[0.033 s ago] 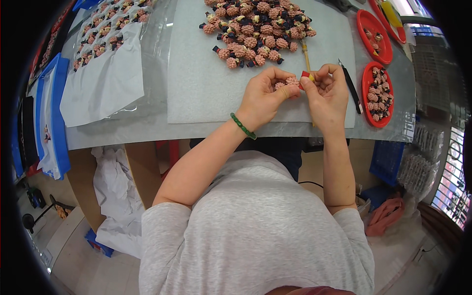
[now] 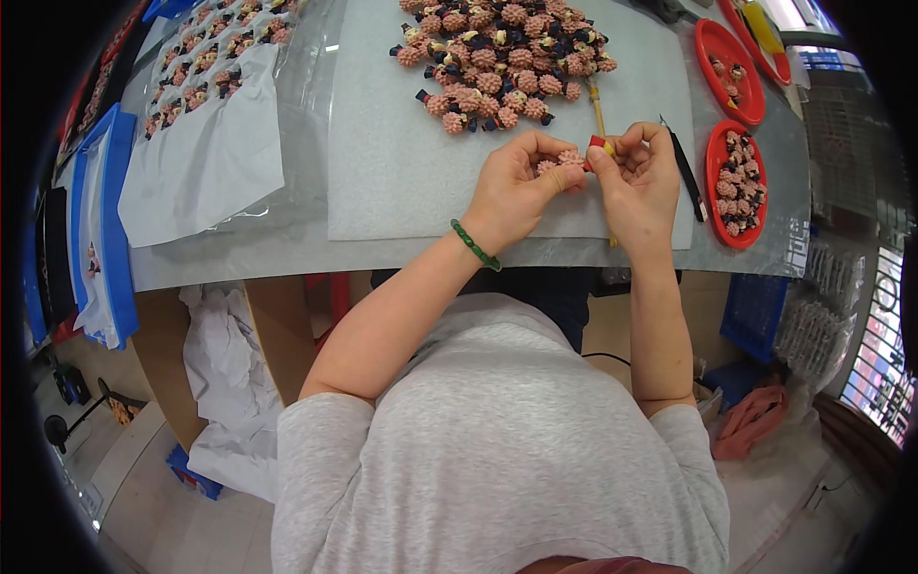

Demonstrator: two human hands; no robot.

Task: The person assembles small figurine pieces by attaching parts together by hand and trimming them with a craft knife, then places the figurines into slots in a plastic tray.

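Head view shows no earlier moment to compare against: both pictures are taken at the same instant, and hands and pieces sit in the same places in each.

Both hands meet over the near part of a pale grey felt mat (image 2: 402, 172). The left hand (image 2: 516, 187) is clenched around a small pink bumpy ornament (image 2: 559, 163), pinched between thumb and curled fingers, with a green bead bracelet (image 2: 475, 245) on its wrist. The right hand (image 2: 636, 182) pinches a small red and yellow piece (image 2: 601, 146) at its fingertips, touching the ornament's right side. The ornament is too rounded and too covered by fingers to tell which way it points; the red piece faces left, toward it.

A thin wooden stick (image 2: 600, 110) runs under the grip, its long axis going from the heap beyond the hands toward the person and passing beneath the right hand. Beyond the grip lies a heap of pink ornaments (image 2: 502, 62) with dark and yellow parts. Just right of the right hand lies a black pen-like tool (image 2: 687, 177), pointing away and slightly left. Further right sits a red tray (image 2: 715, 191) holding more pink pieces, with a second red tray (image 2: 712, 53) beyond it. Well left of the grip, a white sheet (image 2: 206, 163) carries rows of ornaments.
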